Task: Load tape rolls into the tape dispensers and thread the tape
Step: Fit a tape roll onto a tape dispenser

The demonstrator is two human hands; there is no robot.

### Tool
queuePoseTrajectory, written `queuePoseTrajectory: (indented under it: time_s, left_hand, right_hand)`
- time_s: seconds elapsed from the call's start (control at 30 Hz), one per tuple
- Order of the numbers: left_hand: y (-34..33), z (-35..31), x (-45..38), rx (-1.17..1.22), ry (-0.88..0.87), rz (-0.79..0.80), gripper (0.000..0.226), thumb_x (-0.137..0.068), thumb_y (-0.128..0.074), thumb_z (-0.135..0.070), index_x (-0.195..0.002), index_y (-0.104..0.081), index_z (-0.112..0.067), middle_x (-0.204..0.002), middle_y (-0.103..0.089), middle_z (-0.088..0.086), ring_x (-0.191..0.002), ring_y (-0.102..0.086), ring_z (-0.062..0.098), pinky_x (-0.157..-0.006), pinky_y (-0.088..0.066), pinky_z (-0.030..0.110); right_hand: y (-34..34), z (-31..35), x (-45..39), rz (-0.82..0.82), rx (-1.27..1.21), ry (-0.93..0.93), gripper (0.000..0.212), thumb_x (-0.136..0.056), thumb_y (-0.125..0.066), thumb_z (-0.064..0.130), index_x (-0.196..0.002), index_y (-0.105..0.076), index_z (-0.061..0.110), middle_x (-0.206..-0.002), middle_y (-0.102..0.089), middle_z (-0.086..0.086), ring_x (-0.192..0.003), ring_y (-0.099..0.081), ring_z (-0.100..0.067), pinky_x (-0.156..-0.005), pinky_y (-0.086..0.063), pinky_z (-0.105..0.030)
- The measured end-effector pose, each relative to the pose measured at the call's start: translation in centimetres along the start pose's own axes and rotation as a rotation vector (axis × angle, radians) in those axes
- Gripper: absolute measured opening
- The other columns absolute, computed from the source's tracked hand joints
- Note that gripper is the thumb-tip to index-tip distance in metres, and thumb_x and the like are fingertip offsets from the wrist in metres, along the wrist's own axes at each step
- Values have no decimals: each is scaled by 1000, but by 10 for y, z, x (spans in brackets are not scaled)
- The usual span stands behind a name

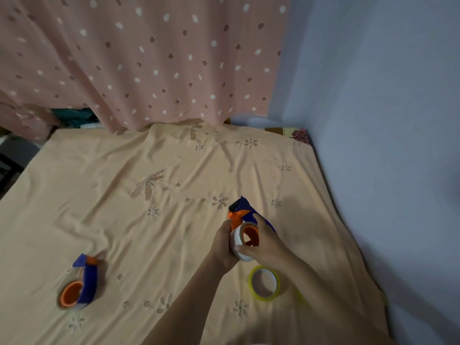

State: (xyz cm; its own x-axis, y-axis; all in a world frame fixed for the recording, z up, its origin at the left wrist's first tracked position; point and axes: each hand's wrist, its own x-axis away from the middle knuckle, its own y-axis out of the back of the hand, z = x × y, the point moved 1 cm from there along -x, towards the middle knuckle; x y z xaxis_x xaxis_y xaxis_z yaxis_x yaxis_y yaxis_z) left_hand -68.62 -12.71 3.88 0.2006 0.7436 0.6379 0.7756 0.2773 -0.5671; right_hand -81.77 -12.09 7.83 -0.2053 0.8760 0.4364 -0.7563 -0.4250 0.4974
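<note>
Both hands (245, 242) — one dispenser (242, 212)

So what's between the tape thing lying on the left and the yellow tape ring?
In the head view, only bare peach flowered cloth and the person's left forearm lie between the blue-orange plastic dispenser and yellow-edged clear tape roll.

Loose roll (264, 283) right of dispenser (79, 285) (apart)

Two bare forearms, entering from the lower edge of the view, no sleeves visible along their shown length. Left hand (222, 241) and right hand (265, 242): bare, ungloved; no rings, watch, or bands can be made out in the dim light. Fingers (245, 249) slender, with short, unpainted-looking nails.
</note>
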Motion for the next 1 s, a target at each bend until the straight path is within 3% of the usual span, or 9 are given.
queuePoseTrajectory:
  time_s: [0.07,0.17,0.23,0.3,0.4,0.47,0.57,0.83,1.0]
  left_hand:
    - [5,0,-5,-19,7,-51,32,-103,-51,-27,-125,-63,-7,-92,-77,13,-84,-73,27,-85,-57,46]
    - [9,-3,-9,-49,8,-78,30,-106,-47,-28,-123,-65,-11,-90,-78,11,-86,-71,27,-79,-58,42]
    - [11,-7,-13,-103,11,-113,29,-106,-46,-30,-122,-67,-17,-92,-79,9,-84,-73,25,-71,-59,39]
    - [14,-9,-18,-151,17,-174,31,-106,-46,-30,-130,-61,-17,-109,-76,12,-92,-73,29,-69,-60,39]
    - [26,-11,-30,-211,-1,-304,35,-106,-45,-26,-140,-50,-17,-132,-65,16,-110,-66,37,-83,-59,51]
    - [36,-14,-36,-234,0,-363,36,-106,-44,-26,-141,-47,-16,-133,-63,17,-115,-65,40,-97,-55,59]
    - [47,-18,-36,-250,8,-417,34,-106,-46,-26,-138,-47,-15,-132,-63,17,-117,-64,40,-100,-53,58]
    - [58,-25,-41,-225,36,-435,29,-106,-47,-27,-132,-47,-16,-125,-64,15,-105,-66,34,-93,-55,52]
    - [64,-27,-44,-273,42,-403,40,-103,-50,-33,-138,-50,-13,-129,-67,17,-114,-67,39,-98,-55,56]
  right_hand:
    - [-1,-1,-3,-12,16,3,103,-72,-81,41,-154,-20,24,-147,-42,5,-132,-45,-16,-92,-41,-19]
    - [4,1,-3,-44,-17,51,68,-72,-82,32,-131,-47,27,-121,-54,14,-113,-56,-8,-75,-41,-6]
    - [8,2,-3,-49,-67,66,57,-74,-82,27,-122,-51,31,-113,-55,16,-106,-56,-6,-75,-43,-6]
    - [12,2,-5,-58,-118,71,64,-74,-82,28,-129,-49,29,-121,-53,14,-112,-53,-9,-87,-48,-19]
    - [20,-2,-14,-101,-225,39,64,-76,-81,28,-132,-49,30,-123,-53,14,-115,-53,-11,-90,-51,-30]
    - [27,-10,-26,-191,-194,2,63,-76,-81,31,-130,-49,30,-122,-53,12,-112,-54,-12,-85,-49,-28]
    - [28,-36,-51,-311,16,-111,76,-70,-82,39,-135,-47,21,-130,-51,-4,-114,-56,-23,-85,-49,-31]
    - [-21,-81,-95,-198,384,-268,93,-74,-78,41,-147,-27,15,-142,-37,-12,-123,-46,-36,-94,-47,-41]
    - [-46,-90,-107,-94,568,-315,96,-76,-75,49,-148,-22,13,-140,-38,-15,-122,-49,-34,-92,-48,-39]
